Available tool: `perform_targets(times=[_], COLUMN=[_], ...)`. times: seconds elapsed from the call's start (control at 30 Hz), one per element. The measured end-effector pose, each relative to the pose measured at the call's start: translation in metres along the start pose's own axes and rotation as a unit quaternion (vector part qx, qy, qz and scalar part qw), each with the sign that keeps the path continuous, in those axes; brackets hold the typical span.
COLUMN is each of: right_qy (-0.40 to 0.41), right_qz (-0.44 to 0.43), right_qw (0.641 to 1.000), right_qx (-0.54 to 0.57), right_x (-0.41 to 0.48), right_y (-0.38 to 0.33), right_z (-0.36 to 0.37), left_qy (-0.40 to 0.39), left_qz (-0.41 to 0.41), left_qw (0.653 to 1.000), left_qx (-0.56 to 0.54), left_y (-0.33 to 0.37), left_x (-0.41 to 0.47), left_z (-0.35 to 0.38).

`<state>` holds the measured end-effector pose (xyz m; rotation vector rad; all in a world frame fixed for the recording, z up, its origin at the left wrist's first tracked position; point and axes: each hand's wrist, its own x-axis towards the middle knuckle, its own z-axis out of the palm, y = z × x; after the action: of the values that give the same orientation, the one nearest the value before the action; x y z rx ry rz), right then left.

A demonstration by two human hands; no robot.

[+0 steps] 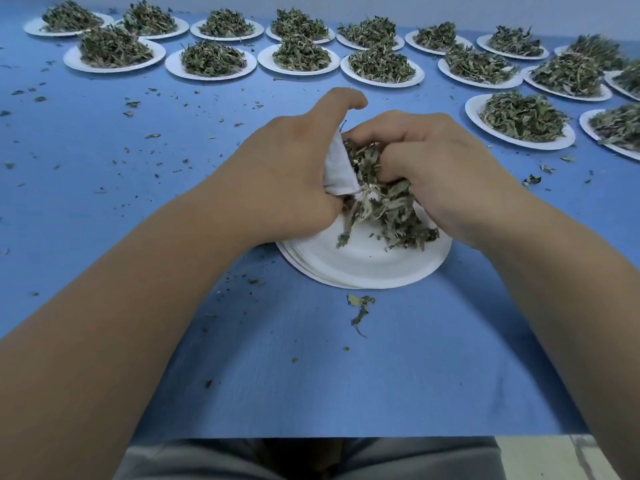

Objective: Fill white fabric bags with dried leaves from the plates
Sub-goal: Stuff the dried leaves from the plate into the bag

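At the centre of the blue table (311, 375), over the near plate (363, 268), the left hand (291, 168) is gripping a white fabric bag (337, 171) at 9 o'clock of the heap. At 3 o'clock, the right hand (443, 168) is clutching dried leaves (388, 206) and seemingly pressing them toward the bag's mouth. Heaped plates (211, 58) are waiting untouched from 10 to 2 o'clock, so most of the work is likely lying ahead.

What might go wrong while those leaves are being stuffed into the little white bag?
The right hand holds a loose clump of dried leaves at the white bag; some could miss its mouth, as bits already lie on the blue table. The left hand grips the bag, so its opening might fold shut.
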<state>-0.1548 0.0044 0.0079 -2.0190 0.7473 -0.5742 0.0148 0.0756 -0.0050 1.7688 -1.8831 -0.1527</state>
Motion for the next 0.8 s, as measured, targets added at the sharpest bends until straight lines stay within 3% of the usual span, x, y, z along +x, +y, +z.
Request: perform_targets(times=[0.07,0.23,0.4,0.67,0.8], right_qy=[0.010,-0.028,-0.084,0.013,0.057], right_qz=[-0.016,-0.026,-0.054,-0.082,-0.093], right_qw=[1.000,0.996,0.949,0.952,0.966], right_qx=[0.025,-0.076,-0.300,-0.294,-0.235], right_x=[-0.004,-0.017,-0.036,-0.036,-0.032], right_y=[0.002,0.002,0.010,0.017,0.016], right_z=[-0.004,-0.024,-0.036,-0.026,-0.025], left_qy=[-0.002,-0.060,-0.090,-0.018,0.021], left_qz=[-0.010,-0.066,-0.071,-0.025,-0.012], left_qw=[1.000,0.994,0.990,0.993,0.993], left_qx=[0.009,0.062,0.076,0.117,0.118], left_y=[-0.001,-0.009,-0.009,-0.008,-0.008], left_x=[-0.001,0.000,0.000,0.002,0.002], left_z=[-0.002,-0.013,-0.014,-0.009,-0.010])
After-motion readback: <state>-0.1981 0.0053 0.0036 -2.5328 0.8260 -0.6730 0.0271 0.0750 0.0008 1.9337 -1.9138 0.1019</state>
